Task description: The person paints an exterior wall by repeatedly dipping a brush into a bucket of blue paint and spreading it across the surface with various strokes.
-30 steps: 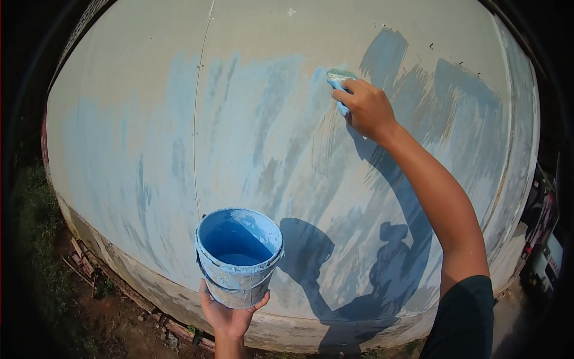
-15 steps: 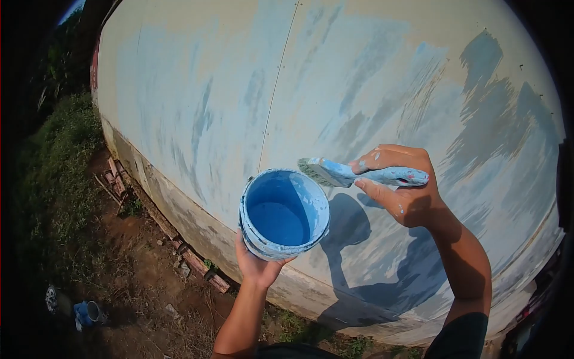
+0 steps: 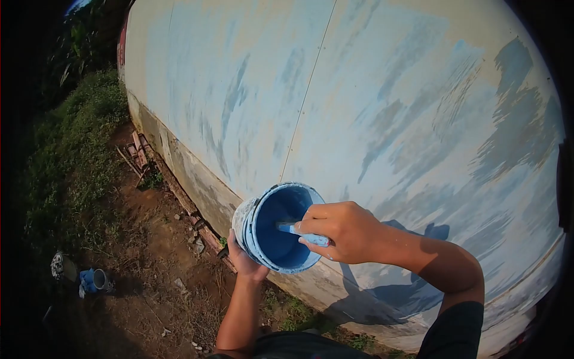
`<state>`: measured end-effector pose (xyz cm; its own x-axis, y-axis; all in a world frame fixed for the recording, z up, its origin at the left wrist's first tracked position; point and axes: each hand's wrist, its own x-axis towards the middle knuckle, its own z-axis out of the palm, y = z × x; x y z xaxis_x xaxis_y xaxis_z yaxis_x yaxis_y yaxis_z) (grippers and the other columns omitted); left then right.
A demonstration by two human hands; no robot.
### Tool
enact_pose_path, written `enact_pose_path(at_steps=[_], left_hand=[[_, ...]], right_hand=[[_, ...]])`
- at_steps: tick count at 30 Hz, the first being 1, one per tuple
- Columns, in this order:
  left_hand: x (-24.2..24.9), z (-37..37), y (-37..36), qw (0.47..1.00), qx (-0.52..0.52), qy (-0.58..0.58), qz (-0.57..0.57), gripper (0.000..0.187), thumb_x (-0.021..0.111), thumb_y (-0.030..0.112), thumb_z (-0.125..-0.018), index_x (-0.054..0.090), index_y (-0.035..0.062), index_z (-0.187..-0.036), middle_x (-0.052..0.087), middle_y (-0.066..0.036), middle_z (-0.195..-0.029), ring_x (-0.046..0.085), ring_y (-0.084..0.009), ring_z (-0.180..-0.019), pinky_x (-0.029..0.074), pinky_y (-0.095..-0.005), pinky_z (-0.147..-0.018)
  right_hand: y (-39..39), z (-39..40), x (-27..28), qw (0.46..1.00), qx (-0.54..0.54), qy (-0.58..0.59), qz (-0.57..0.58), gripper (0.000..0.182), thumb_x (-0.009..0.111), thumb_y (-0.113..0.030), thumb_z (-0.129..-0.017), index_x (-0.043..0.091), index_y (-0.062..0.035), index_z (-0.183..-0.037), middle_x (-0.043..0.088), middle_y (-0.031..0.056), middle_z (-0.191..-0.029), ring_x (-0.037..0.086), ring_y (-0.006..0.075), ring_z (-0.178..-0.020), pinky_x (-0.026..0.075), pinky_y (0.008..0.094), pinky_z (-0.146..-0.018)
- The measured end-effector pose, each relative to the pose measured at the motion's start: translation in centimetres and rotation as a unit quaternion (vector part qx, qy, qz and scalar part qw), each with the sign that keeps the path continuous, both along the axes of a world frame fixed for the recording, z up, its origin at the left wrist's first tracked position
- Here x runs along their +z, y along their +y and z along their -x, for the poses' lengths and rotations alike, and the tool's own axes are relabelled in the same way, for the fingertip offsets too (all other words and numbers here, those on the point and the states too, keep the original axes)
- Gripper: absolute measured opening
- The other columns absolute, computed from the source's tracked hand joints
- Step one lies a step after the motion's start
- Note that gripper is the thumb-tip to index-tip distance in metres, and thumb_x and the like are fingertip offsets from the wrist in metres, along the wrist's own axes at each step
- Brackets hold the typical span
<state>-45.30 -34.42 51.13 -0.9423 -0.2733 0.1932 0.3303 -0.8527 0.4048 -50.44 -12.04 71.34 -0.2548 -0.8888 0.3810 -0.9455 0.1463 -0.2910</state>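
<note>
My left hand [image 3: 246, 258] grips a paint bucket [image 3: 244, 222] from below and the side, its fingers partly hidden behind it. The bucket is tilted with its mouth toward the right, and blue paint coats its inside. In my right hand [image 3: 339, 230] is a paintbrush [image 3: 312, 239], its handle smeared light blue. The brush reaches through the bucket's mouth, and its bristles are hard to make out against the blue inside. Behind both hands stands a wall [image 3: 239, 119] streaked with light blue and grey-blue paint over a cream surface.
Along the wall's foot lie wooden pieces [image 3: 179, 185] on bare soil [image 3: 152, 239]. A second small bucket [image 3: 98, 280], blue and white, stands on the ground at lower left. Green plants [image 3: 84, 119] grow at the left. My shadow falls on the wall's lower right.
My right hand has moved left and down, bringing the paintbrush from beside the rim into the bucket. The bucket has tipped toward the right. The view has shifted slightly.
</note>
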Motion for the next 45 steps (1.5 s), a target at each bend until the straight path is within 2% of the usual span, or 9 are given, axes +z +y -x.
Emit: enact_pose_path(at_steps=[6, 9, 22, 28, 30, 34, 41, 43, 45], left_hand=[[-0.6, -2.3, -1.4, 1.0, 0.007, 0.018, 0.002, 0.077, 0.039, 0.065, -0.108, 0.051, 0.0067, -0.156, 0.059, -0.018, -0.155, 0.058, -0.0367, -0.139, 0.045, -0.0526, -0.119], [-0.4, -2.9, -1.3, 0.999, -0.006, 0.043, -0.012, 0.075, 0.04, 0.064, -0.108, 0.053, 0.0072, -0.155, 0.06, -0.019, -0.154, 0.06, -0.0368, -0.137, 0.047, -0.0511, -0.118], [-1.1, -3.3, -0.3, 1.0, 0.0, 0.012, -0.006, 0.074, 0.045, 0.063, -0.107, 0.052, 0.008, -0.156, 0.06, -0.018, -0.153, 0.059, -0.0364, -0.138, 0.045, -0.0522, -0.119], [0.8, -3.0, 0.7, 0.999, -0.024, 0.035, -0.031, 0.069, 0.041, 0.058, -0.111, 0.051, 0.0081, -0.157, 0.055, -0.016, -0.159, 0.055, -0.0352, -0.142, 0.044, -0.0522, -0.121], [1.2, -2.8, 0.9, 0.998, -0.034, 0.032, -0.037, 0.069, 0.041, 0.058, -0.111, 0.049, 0.0082, -0.158, 0.053, -0.016, -0.16, 0.054, -0.0348, -0.144, 0.043, -0.0526, -0.122], [1.0, -2.6, 1.0, 0.997, -0.048, 0.023, -0.051, 0.07, 0.041, 0.058, -0.111, 0.048, 0.0084, -0.159, 0.052, -0.015, -0.162, 0.053, -0.0346, -0.145, 0.042, -0.0532, -0.122], [0.5, -2.3, 1.1, 0.994, -0.101, 0.013, -0.048, 0.072, 0.042, 0.061, -0.11, 0.049, 0.0085, -0.159, 0.052, -0.015, -0.161, 0.053, -0.0337, -0.145, 0.043, -0.0518, -0.122], [0.4, -2.0, 1.4, 0.994, -0.098, 0.014, -0.049, 0.074, 0.042, 0.062, -0.109, 0.049, 0.0081, -0.159, 0.052, -0.015, -0.162, 0.053, -0.0347, -0.145, 0.042, -0.0527, -0.122], [0.3, -1.7, 1.4, 0.993, -0.099, 0.016, -0.063, 0.075, 0.042, 0.062, -0.109, 0.048, 0.0077, -0.16, 0.05, -0.016, -0.163, 0.051, -0.0356, -0.146, 0.041, -0.0542, -0.123]], right_hand=[[-2.2, -0.4, -1.7, 0.996, 0.068, 0.026, -0.043, 0.031, 0.084, -0.012, -0.084, 0.073, -0.0077, -0.112, 0.067, 0.0079, -0.096, 0.073, 0.0279, -0.084, 0.06, 0.0406, -0.073], [-2.5, -0.4, -2.6, 0.993, 0.088, 0.071, -0.033, 0.027, 0.083, -0.011, -0.087, 0.073, -0.0079, -0.112, 0.066, 0.0067, -0.098, 0.071, 0.0277, -0.08, 0.058, 0.0389, -0.068], [-0.8, -0.9, -2.4, 0.993, 0.076, 0.042, -0.078, 0.035, 0.085, -0.011, -0.083, 0.074, -0.0075, -0.116, 0.067, 0.0084, -0.1, 0.073, 0.0295, -0.088, 0.06, 0.041, -0.075], [1.2, -0.2, 3.7, 0.999, 0.035, 0.028, 0.023, 0.025, 0.084, -0.009, -0.087, 0.078, -0.0046, -0.111, 0.076, 0.0109, -0.103, 0.075, 0.0287, -0.086, 0.059, 0.0352, -0.071], [1.6, 0.0, 4.5, 0.988, 0.055, 0.046, 0.14, 0.022, 0.084, -0.008, -0.088, 0.079, -0.0029, -0.109, 0.078, 0.0129, -0.102, 0.076, 0.0291, -0.086, 0.059, 0.0344, -0.07], [2.0, 0.0, 3.4, 0.996, 0.01, -0.084, 0.005, 0.022, 0.08, -0.011, -0.093, 0.079, -0.0012, -0.114, 0.077, 0.0142, -0.102, 0.072, 0.0225, -0.075, 0.057, 0.033, -0.064], [2.2, 0.3, 3.4, 0.988, -0.023, -0.105, 0.111, 0.019, 0.082, -0.007, -0.091, 0.08, -0.0006, -0.109, 0.077, 0.0145, -0.096, 0.071, 0.0235, -0.075, 0.053, 0.0351, -0.063], [2.1, 0.3, 3.5, 0.997, 0.015, -0.071, 0.002, 0.019, 0.082, -0.007, -0.091, 0.08, 0.0001, -0.108, 0.076, 0.0145, -0.095, 0.072, 0.025, -0.076, 0.054, 0.0352, -0.063], [1.9, 0.7, 3.0, 0.999, 0.015, -0.052, 0.006, 0.022, 0.082, -0.009, -0.091, 0.079, 0.0004, -0.11, 0.076, 0.0149, -0.095, 0.073, 0.0263, -0.078, 0.055, 0.0357, -0.064]])
